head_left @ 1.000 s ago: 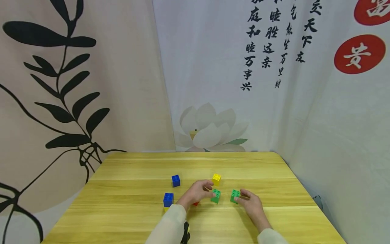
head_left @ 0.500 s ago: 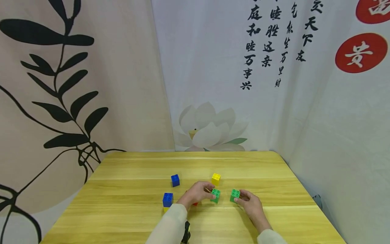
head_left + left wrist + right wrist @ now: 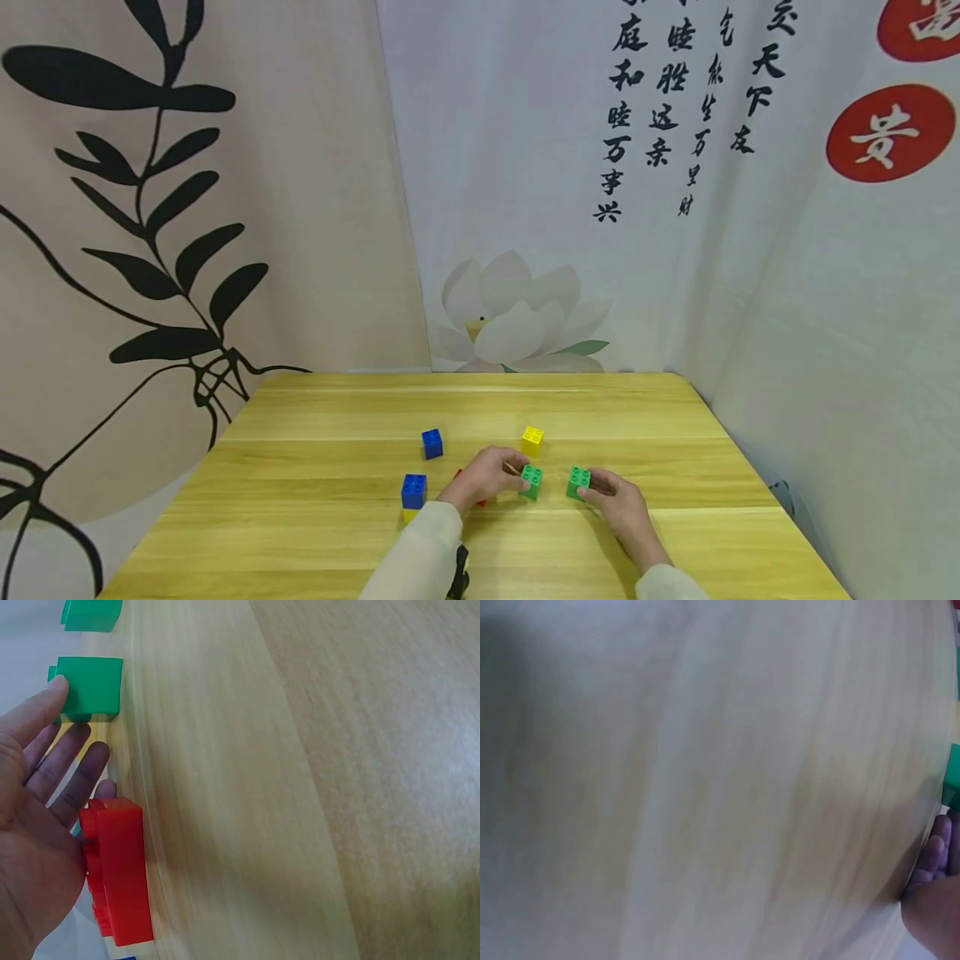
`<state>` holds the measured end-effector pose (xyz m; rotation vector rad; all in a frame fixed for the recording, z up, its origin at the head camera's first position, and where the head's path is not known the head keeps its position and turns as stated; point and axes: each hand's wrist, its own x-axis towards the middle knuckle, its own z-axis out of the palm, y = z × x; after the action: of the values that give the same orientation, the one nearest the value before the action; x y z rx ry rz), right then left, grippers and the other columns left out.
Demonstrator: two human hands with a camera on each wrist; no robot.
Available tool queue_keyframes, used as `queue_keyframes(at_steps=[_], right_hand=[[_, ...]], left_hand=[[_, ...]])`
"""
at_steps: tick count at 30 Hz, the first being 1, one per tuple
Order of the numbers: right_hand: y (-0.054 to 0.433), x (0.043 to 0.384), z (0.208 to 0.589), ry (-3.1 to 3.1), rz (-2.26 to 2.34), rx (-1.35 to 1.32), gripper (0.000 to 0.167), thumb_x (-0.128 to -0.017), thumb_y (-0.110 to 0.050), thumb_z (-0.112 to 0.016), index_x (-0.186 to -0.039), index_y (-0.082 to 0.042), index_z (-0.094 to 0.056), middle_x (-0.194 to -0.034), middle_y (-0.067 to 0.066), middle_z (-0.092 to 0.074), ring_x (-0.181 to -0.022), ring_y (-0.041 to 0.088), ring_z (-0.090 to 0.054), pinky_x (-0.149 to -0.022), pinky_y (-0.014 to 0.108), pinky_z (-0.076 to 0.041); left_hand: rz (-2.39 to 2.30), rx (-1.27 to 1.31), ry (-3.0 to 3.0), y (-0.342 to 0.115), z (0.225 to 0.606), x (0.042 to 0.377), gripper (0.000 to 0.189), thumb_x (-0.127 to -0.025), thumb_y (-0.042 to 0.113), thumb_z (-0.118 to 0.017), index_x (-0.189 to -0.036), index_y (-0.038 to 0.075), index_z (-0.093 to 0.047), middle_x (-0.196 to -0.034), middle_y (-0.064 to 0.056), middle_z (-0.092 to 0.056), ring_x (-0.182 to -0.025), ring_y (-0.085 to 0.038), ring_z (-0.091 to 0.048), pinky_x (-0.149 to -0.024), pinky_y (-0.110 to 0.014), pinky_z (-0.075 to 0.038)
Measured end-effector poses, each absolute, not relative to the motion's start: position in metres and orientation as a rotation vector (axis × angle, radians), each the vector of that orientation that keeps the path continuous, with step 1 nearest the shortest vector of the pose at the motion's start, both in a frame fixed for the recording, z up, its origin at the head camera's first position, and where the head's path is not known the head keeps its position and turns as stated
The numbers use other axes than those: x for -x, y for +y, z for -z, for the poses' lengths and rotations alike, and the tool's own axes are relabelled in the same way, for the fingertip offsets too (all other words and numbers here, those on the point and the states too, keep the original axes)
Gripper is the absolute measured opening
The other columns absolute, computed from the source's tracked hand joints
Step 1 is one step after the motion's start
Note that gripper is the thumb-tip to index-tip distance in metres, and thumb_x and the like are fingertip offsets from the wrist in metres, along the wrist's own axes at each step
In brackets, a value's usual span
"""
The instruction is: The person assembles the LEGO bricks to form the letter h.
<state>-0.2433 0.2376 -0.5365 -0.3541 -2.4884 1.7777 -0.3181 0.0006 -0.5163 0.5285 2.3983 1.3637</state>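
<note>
Two green toy building blocks stand apart on the table. My left hand (image 3: 487, 477) pinches the left green block (image 3: 532, 482); in the left wrist view its thumb lies on that green block (image 3: 94, 690) and the other fingers are spread behind. The right green block (image 3: 578, 482) is held between thumb and fingers of my right hand (image 3: 618, 504), which shows only at the edge of the right wrist view. Under the left hand lies a longer red block (image 3: 124, 874), mostly covered in the head view. A yellow block (image 3: 532, 441) sits just beyond the left fingertips.
Left of the hands, a blue block (image 3: 413, 490) stands over a yellow one (image 3: 409, 516). Farther back is another blue block (image 3: 432, 444). The wooden table (image 3: 600, 400) ends at a printed curtain (image 3: 510, 167) behind it.
The left hand has shifted very slightly, and a bit more of the red block shows beside it. Both green blocks and the right hand stay in nearly the same place.
</note>
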Motion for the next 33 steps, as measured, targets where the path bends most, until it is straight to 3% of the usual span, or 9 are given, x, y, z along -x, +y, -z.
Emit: queue_keyframes(at_steps=[9, 22, 33], right_hand=[[0.239, 0.241, 0.538, -2.498, -1.822, 0.352, 0.055, -0.089, -0.018, -0.076, -0.134, 0.004, -0.056, -0.128, 0.021, -0.061, -0.116, 0.036, -0.059, -0.097, 0.048, -0.048], [0.240, 0.239, 0.537, -2.528, -1.832, 0.319, 0.056, -0.087, -0.020, -0.078, -0.133, 0.005, -0.057, -0.128, 0.021, -0.062, -0.116, 0.035, -0.060, -0.094, 0.045, -0.050], [0.238, 0.239, 0.535, -2.561, -1.834, 0.250, 0.055, -0.086, -0.022, -0.079, -0.132, 0.003, -0.060, -0.125, 0.018, -0.064, -0.117, 0.036, -0.059, -0.096, 0.049, -0.047]], left_hand=[[-1.370, -0.535, 2.398, 0.000, 0.516, 0.317, 0.026, -0.085, 0.015, -0.080, -0.110, 0.014, -0.071, -0.100, 0.003, -0.062, -0.093, -0.018, -0.060, -0.081, -0.040, -0.052], [-1.432, -0.493, 2.409, 0.004, 0.511, 0.317, 0.021, -0.084, 0.020, -0.081, -0.100, 0.016, -0.068, -0.097, 0.004, -0.065, -0.091, -0.016, -0.058, -0.088, -0.043, -0.050], [-1.496, -0.562, 2.414, 0.008, 0.505, 0.313, 0.023, -0.086, 0.029, -0.080, -0.102, 0.018, -0.067, -0.097, 0.006, -0.064, -0.089, -0.015, -0.058, -0.085, -0.039, -0.050]])
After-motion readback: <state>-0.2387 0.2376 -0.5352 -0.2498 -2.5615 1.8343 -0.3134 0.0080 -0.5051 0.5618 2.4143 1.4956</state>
